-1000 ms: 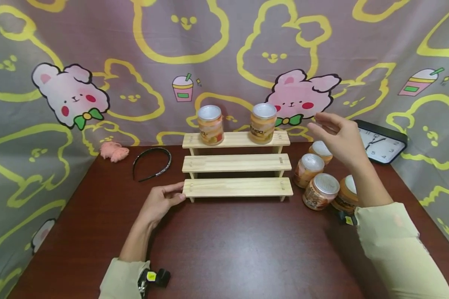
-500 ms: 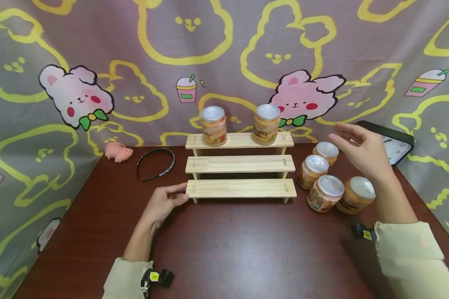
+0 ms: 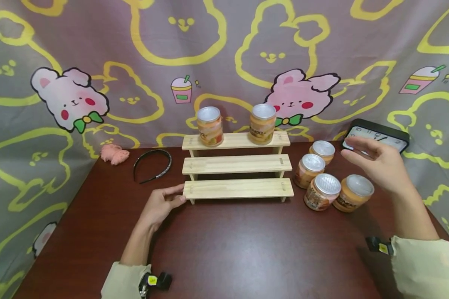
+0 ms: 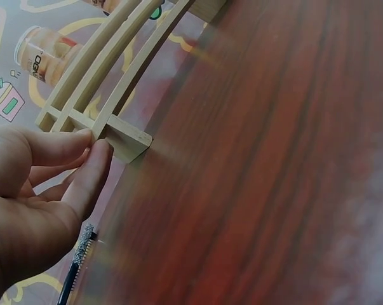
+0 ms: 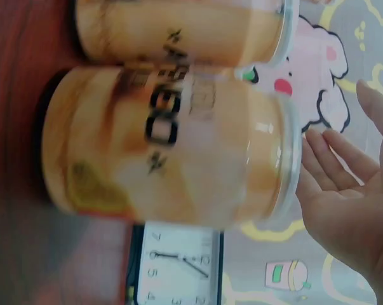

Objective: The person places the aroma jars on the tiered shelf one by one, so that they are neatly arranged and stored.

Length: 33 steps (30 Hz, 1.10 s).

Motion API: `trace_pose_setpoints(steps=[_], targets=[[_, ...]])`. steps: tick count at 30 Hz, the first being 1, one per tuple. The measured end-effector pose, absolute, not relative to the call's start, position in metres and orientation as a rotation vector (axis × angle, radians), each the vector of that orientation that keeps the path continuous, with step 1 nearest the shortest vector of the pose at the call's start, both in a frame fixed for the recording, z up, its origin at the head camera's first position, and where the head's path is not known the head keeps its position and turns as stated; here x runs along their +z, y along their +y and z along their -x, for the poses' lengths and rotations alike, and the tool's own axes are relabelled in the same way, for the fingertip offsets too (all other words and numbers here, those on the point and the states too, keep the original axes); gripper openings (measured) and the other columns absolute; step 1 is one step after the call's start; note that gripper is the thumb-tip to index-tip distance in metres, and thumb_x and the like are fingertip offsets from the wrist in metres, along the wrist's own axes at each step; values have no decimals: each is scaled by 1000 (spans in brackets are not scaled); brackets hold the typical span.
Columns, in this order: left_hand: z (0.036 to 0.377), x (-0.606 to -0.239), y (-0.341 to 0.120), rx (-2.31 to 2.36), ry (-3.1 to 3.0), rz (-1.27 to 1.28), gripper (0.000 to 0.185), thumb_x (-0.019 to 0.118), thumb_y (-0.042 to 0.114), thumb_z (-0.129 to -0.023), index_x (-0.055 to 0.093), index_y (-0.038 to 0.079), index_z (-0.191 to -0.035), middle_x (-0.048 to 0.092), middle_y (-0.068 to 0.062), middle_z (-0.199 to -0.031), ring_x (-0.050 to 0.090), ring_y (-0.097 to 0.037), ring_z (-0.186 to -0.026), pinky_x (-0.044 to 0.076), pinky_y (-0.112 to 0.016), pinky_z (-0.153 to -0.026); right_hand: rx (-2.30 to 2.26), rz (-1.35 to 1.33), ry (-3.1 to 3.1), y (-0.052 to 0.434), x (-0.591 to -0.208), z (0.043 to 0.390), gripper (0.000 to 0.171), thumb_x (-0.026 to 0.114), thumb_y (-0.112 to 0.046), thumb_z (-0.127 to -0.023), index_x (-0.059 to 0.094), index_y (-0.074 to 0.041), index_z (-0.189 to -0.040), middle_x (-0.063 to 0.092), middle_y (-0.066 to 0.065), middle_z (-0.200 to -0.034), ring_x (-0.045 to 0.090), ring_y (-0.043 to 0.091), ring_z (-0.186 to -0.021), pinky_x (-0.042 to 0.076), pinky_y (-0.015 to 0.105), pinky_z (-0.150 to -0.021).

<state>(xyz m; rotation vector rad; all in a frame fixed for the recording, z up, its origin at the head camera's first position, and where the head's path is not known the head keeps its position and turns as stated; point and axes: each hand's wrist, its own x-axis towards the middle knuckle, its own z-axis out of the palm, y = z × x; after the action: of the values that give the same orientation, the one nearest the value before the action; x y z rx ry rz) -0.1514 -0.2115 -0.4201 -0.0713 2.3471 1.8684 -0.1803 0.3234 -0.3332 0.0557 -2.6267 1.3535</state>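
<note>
Left hand (image 3: 159,206): pinching the left end of the bottom step of a wooden display riser (image 3: 237,189), thumb and fingertips on the board's end
Right hand (image 3: 383,162): released, fingers loosely bent and thumb apart, raised near the tabletop cans and in front of part of the clock
Wooden riser: pale, light-grained wood in three narrow steps on short legs, standing upright towards the back of the table (image 3: 228,249); the steps climb towards the patterned cloth
Cans on the top step: two, upright and apart, the left can (image 3: 210,131) near the left end and the right can (image 3: 262,126) nearer the right end
Cans on the table: four upright to the right of the riser, namely a rear can (image 3: 323,151), a middle can (image 3: 307,172), a front can (image 3: 321,195) and an outer can (image 3: 353,195), grouped closely
Can look: squat cylinders, orange-yellow labels with dark lettering, silvery lids on top
Can contents: hidden under lids and labels
Clock (image 3: 366,133): black frame, white face, back right corner
Left of the riser: a black headband (image 3: 169,164) with a glittering section, and a fluffy pink bundle (image 3: 114,154)
Backdrop: patterned cloth (image 3: 134,25) with yellow outlines, rabbits and drink cups
</note>
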Motion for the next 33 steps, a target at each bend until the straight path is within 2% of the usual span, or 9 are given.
trace_pose_setpoints(steps=[5, 11, 17, 26, 29, 33], targets=[[150, -421, -211, 1867, 2353, 58, 46, 68, -2, -94, 57, -8, -138, 68, -25, -120, 66, -11, -95, 52, -20, -81, 1386, -147, -2654, 337, -340, 175, 53, 73, -21, -96, 55, 4, -139, 60, -32, -112, 59, -17, -99, 45, 4, -81], [150, -421, -211, 1867, 2349, 78, 46, 68, -2, -95, 56, -8, -139, 67, -26, -121, 66, -10, -93, 52, -19, -81, 1312, -174, -2747, 352, -347, 169, 52, 74, -22, -95, 56, 1, -139, 59, -34, -113, 56, -20, -100, 44, 4, -79], [150, -420, -211, 1870, 2345, 74, 46, 68, -2, -94, 56, -8, -139, 65, -28, -123, 66, -11, -94, 52, -19, -80, 1272, -196, -2843, 360, -354, 165, 54, 77, -27, -93, 59, -6, -140, 61, -26, -122, 53, -22, -104, 43, 3, -81], [150, -419, -212, 1865, 2340, 71, 46, 67, -3, -95, 55, -8, -140, 64, -28, -125, 66, -9, -95, 52, -19, -81, 1275, -435, -2885, 367, -367, 164, 55, 80, -14, -89, 60, -10, -140, 62, -16, -131, 54, -10, -116, 43, 7, -86], [150, -419, -212, 1865, 2337, 68, 46, 66, -4, -95, 55, -8, -140, 64, -28, -126, 65, -9, -96, 52, -19, -81, 1204, -484, -2895, 369, -370, 163, 57, 84, -14, -85, 62, -11, -138, 64, -11, -131, 57, -4, -111, 43, 9, -83], [150, -419, -212, 1870, 2333, 60, 46, 66, -4, -95, 55, -8, -140, 63, -29, -128, 65, -9, -96, 52, -19, -81, 1147, -533, -2907, 370, -372, 162, 57, 85, -13, -83, 64, -8, -135, 70, -6, -118, 62, 2, -96, 45, 13, -77]])
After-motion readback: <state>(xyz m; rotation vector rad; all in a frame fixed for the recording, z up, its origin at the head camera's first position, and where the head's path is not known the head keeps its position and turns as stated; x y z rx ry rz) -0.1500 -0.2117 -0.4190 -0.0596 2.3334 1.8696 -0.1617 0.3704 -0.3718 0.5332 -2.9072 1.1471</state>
